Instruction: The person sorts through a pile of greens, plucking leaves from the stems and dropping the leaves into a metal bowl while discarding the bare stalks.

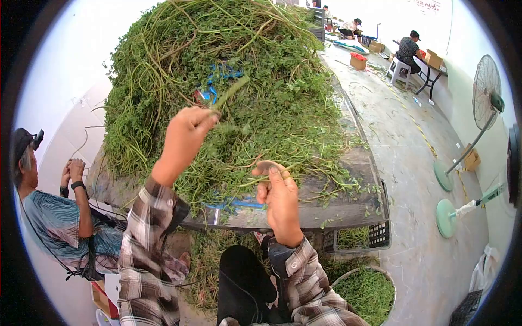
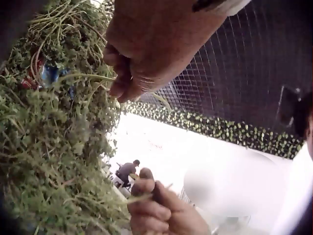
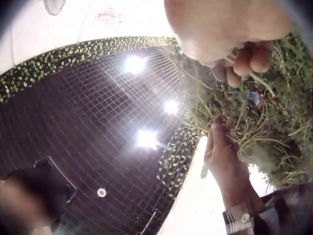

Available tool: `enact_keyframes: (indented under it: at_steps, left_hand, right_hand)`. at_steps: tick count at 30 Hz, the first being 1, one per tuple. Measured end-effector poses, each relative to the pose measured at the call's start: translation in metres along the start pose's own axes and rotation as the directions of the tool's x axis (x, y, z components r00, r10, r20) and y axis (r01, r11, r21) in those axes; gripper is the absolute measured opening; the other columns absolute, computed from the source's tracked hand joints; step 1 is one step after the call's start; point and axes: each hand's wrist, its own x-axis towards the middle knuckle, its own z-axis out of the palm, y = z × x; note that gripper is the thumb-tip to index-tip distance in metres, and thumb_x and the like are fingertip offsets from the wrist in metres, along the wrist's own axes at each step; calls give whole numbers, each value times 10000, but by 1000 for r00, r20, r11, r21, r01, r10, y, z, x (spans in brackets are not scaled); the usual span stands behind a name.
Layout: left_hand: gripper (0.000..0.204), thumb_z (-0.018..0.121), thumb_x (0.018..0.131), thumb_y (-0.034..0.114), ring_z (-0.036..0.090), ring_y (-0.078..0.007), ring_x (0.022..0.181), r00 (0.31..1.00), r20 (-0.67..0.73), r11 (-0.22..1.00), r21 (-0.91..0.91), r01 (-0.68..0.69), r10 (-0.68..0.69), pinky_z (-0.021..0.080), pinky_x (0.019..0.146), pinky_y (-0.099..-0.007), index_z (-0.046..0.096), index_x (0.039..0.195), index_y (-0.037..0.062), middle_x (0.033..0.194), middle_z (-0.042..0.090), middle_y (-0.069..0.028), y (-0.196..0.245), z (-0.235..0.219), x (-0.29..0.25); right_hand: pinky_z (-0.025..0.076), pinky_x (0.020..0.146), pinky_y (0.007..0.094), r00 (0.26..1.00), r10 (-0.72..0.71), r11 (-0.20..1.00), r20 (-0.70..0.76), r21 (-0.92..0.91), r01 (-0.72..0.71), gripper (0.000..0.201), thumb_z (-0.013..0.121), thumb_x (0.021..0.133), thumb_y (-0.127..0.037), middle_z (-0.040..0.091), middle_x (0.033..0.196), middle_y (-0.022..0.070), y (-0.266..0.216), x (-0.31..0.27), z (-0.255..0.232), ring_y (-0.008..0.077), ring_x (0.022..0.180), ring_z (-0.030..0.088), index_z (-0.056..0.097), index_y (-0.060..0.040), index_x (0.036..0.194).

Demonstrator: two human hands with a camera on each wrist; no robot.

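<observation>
My left hand (image 1: 184,137), raised over the heap of leafy green stems (image 1: 293,103), pinches a green stem (image 1: 232,92) that is blurred in the head view. Lower and to the right, my right hand (image 1: 283,204) is near the front edge of the table (image 1: 244,219). Its curled fingers and thumb hold another thin stem (image 3: 262,82), whose end sticks out past the fingertips in the right wrist view. The two hands are apart. Blue and red wrapping (image 1: 209,93) shows among the leaves behind the left hand.
A person (image 1: 54,212) sits at the left, hands raised. Below the table's right end are a black crate (image 1: 379,234) and a round tub of greens (image 1: 365,296). Standing fans (image 1: 486,92) line the right wall. Further back another person (image 1: 408,51) sits on a stool.
</observation>
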Motion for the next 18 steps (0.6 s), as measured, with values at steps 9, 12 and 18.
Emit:
enact_keyframes:
  at_steps: [9, 12, 18]
  left_hand:
    - [145, 615, 720, 84, 509, -239, 723, 936, 238, 943, 147, -299, 259, 446, 598, -336, 623, 862, 51, 727, 514, -65, 46, 20, -70]
    - [161, 615, 708, 45, 500, -252, 705, 925, 244, 937, 119, -328, 292, 434, 594, -339, 595, 867, 32, 724, 499, -77, 49, 19, -77]
    - [139, 600, 723, 51, 503, -250, 723, 924, 265, 930, 170, -326, 275, 443, 611, -337, 567, 857, 44, 722, 496, -74, 26, -5, -90]
  right_hand:
    - [269, 424, 182, 969, 115, 992, 219, -72, -101, 229, 497, 928, -213, 381, 604, -56, 3, -9, 12, 19, 488, 309, 555, -40, 1068]
    - [266, 411, 196, 995, 40, 995, 90, 88, -48, 216, 482, 935, -235, 370, 575, -50, 7, -5, 4, 30, 466, 294, 567, -37, 933]
    - [268, 406, 203, 998, 70, 990, -1, 123, -69, 231, 475, 938, -242, 400, 571, -34, -3, -4, -1, 40, 454, 312, 546, -40, 852]
